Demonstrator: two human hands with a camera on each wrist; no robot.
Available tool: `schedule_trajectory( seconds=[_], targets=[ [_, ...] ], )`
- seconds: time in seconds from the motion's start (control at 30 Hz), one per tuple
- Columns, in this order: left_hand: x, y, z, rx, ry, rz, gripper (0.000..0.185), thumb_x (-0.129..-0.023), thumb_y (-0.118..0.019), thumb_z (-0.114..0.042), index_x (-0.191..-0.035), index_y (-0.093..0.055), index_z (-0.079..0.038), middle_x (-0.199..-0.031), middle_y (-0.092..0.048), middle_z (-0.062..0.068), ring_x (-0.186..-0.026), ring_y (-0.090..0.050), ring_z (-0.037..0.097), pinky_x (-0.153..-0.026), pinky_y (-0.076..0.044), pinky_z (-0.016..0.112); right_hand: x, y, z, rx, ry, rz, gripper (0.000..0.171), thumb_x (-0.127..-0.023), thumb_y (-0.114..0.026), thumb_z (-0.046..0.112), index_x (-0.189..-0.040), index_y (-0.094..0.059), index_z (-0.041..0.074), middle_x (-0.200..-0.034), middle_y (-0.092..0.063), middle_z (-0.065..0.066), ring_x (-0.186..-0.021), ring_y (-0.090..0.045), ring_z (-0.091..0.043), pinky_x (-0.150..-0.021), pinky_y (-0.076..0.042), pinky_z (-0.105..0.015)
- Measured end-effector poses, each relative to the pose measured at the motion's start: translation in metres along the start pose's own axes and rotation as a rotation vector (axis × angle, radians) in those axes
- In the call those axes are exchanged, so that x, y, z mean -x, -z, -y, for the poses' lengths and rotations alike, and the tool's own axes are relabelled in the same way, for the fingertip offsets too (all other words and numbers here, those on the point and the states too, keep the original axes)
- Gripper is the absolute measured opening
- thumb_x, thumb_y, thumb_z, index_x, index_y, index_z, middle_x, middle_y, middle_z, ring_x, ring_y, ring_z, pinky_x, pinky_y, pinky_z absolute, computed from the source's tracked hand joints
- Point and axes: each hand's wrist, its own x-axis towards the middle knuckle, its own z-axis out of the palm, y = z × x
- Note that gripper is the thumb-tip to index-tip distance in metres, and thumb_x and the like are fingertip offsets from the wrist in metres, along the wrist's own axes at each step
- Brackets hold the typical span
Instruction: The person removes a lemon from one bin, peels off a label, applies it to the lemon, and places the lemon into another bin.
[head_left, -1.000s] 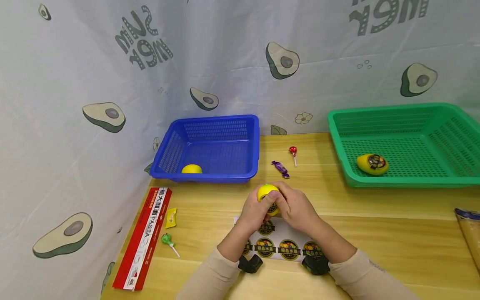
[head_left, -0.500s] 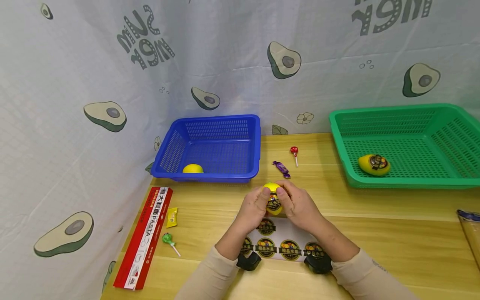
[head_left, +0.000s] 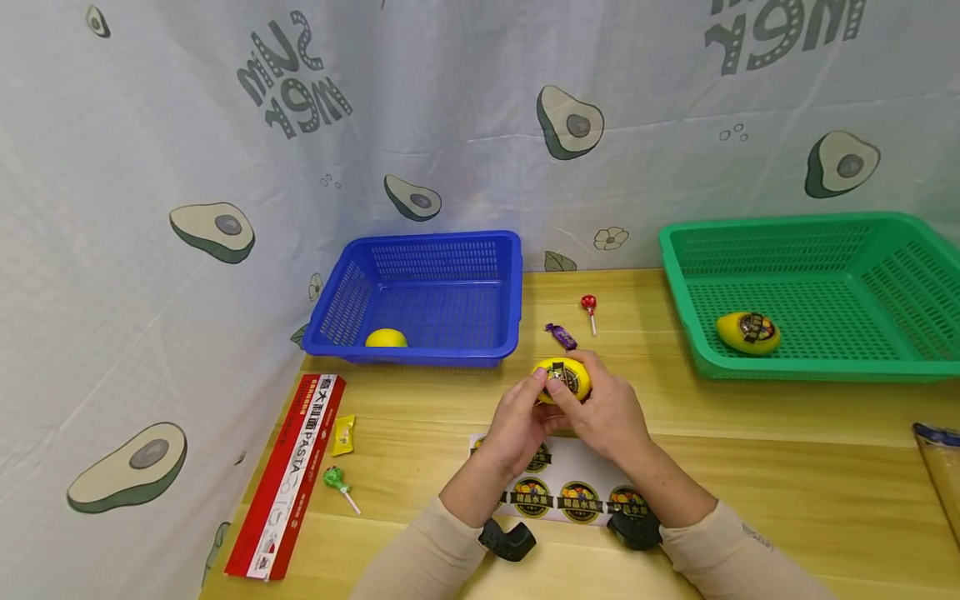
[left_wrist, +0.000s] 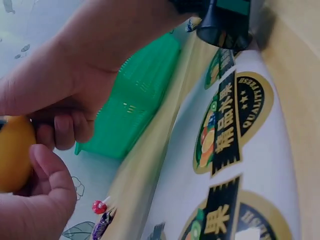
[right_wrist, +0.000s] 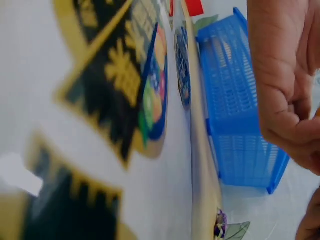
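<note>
Both hands hold a yellow lemon (head_left: 562, 379) with a round black and gold sticker on it, above the middle of the wooden table (head_left: 750, 467). My left hand (head_left: 521, 417) grips it from the left, my right hand (head_left: 607, 412) from the right and below. In the left wrist view the lemon (left_wrist: 12, 152) sits between the left thumb and the right hand's curled fingers (left_wrist: 60, 130). A white sticker sheet (head_left: 570, 493) with several round labels lies under my wrists, also close up as the sticker sheet (left_wrist: 235, 150).
A blue basket (head_left: 420, 296) at the back left holds a plain lemon (head_left: 386, 337). A green basket (head_left: 817, 287) at the right holds a stickered lemon (head_left: 747, 332). A red lollipop (head_left: 588, 307), purple candy (head_left: 561, 336), pasta box (head_left: 288, 473), yellow candy (head_left: 342, 435) and green lollipop (head_left: 337, 485) lie around.
The lemon was turned in my hands, so its sticker now faces up, and both hands shifted slightly right and away from me.
</note>
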Motion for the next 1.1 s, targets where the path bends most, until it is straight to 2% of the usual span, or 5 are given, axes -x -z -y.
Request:
schedule_trajectory(
  seconds=[0.57, 0.7, 0.83, 0.97, 1.1],
  targets=[
    [0.001, 0.003, 0.006, -0.082, -0.050, 0.074, 0.045, -0.106, -0.050, -0.044, -0.120, -0.058, -0.002, -0.095, -0.059, -0.006, -0.082, -0.055, 0.008, -0.078, -0.051, 0.019, -0.002, -0.003, -0.014, 0.036, 0.308, -0.287, 0.029, -0.098, -0.046, 0.014, -0.105, -0.071, 0.001, -0.066, -0.067, -0.010, -0.049, -0.050, -0.013, -0.041, -0.037, -0.025],
    [0.001, 0.002, 0.005, -0.104, -0.079, 0.063, 0.048, -0.108, -0.050, -0.037, -0.136, -0.048, 0.003, -0.104, -0.060, -0.002, -0.083, -0.058, 0.008, -0.079, -0.053, 0.020, -0.002, -0.002, -0.012, 0.014, 0.289, -0.284, 0.032, -0.102, -0.041, 0.010, -0.105, -0.072, 0.001, -0.071, -0.070, -0.012, -0.051, -0.054, -0.015, -0.043, -0.039, -0.025],
    [0.001, 0.003, 0.004, -0.283, -0.248, 0.037, 0.045, -0.110, -0.047, -0.023, -0.150, -0.037, -0.006, -0.129, -0.054, 0.012, -0.081, -0.062, 0.011, -0.074, -0.057, 0.022, -0.001, -0.003, -0.010, 0.012, 0.241, -0.261, 0.035, -0.106, -0.037, 0.010, -0.106, -0.071, 0.000, -0.073, -0.071, -0.014, -0.054, -0.059, -0.020, -0.045, -0.043, -0.029],
    [0.002, 0.005, 0.003, -0.501, -0.416, 0.038, 0.038, -0.109, -0.047, -0.013, -0.146, -0.046, -0.007, -0.142, -0.044, 0.021, -0.080, -0.064, 0.014, -0.070, -0.060, 0.025, 0.000, -0.002, -0.007, 0.019, 0.175, -0.223, 0.038, -0.109, -0.033, 0.011, -0.107, -0.070, 0.001, -0.068, -0.067, -0.012, -0.054, -0.057, -0.020, -0.045, -0.040, -0.028],
    [0.003, 0.006, 0.000, -0.526, -0.435, 0.049, 0.042, -0.100, -0.063, -0.006, -0.141, -0.053, -0.008, -0.139, -0.047, 0.020, -0.091, -0.065, 0.009, -0.075, -0.060, 0.021, 0.000, 0.003, -0.003, -0.031, 0.063, -0.129, 0.044, -0.113, -0.029, 0.019, -0.113, -0.070, 0.002, -0.076, -0.068, -0.013, -0.065, -0.059, -0.021, -0.054, -0.044, -0.030]
  ],
)
